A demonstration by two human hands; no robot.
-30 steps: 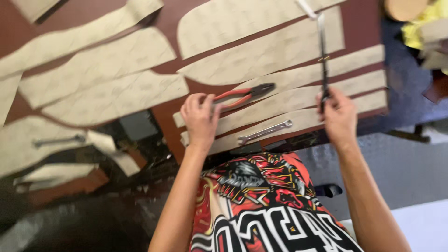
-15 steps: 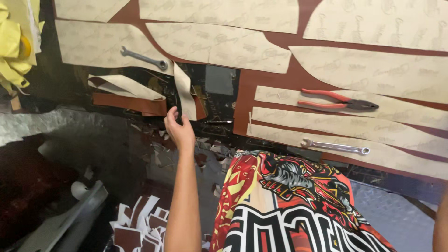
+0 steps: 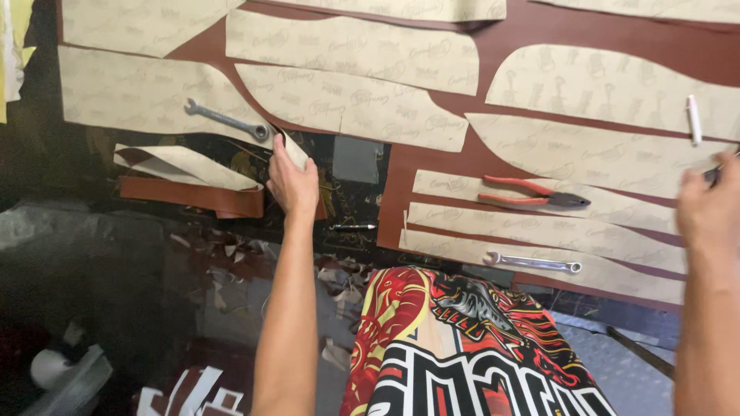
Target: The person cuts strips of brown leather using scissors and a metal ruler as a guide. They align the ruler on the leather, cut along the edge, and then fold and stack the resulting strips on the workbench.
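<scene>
The left hand (image 3: 293,183) reaches forward to the near edge of the brown leather sheet (image 3: 539,23); its fingers are closed on a narrow curled strip (image 3: 295,151) of beige pattern paper backed with brown material, pinched at the strip's lower end. The strip rises away from the hand toward the upper left; its long axis runs diagonally, and its far tip ends just beside the ring end of a steel spanner (image 3: 227,121) that lies across a large paper pattern piece (image 3: 131,92). The left hand is the nearer one by far; the right hand (image 3: 713,212) is well apart at the right edge of the view, raised over the sheet; whether its grip is closed on anything cannot be told, as the fingers are cut off by the frame, though a dark object shows just beyond them.

Surface: the brown sheet covers the worktable and carries many beige pattern pieces laid close together; red-handled pliers (image 3: 532,194) rest on one narrow piece at the right; a second spanner (image 3: 532,263) lies on the piece nearest the person; a white marker (image 3: 694,119) lies at the far right. To the left of the held strip, a folded offcut (image 3: 189,181) hangs at the table edge. Below, the floor is dark and strewn with scraps (image 3: 231,250).
</scene>
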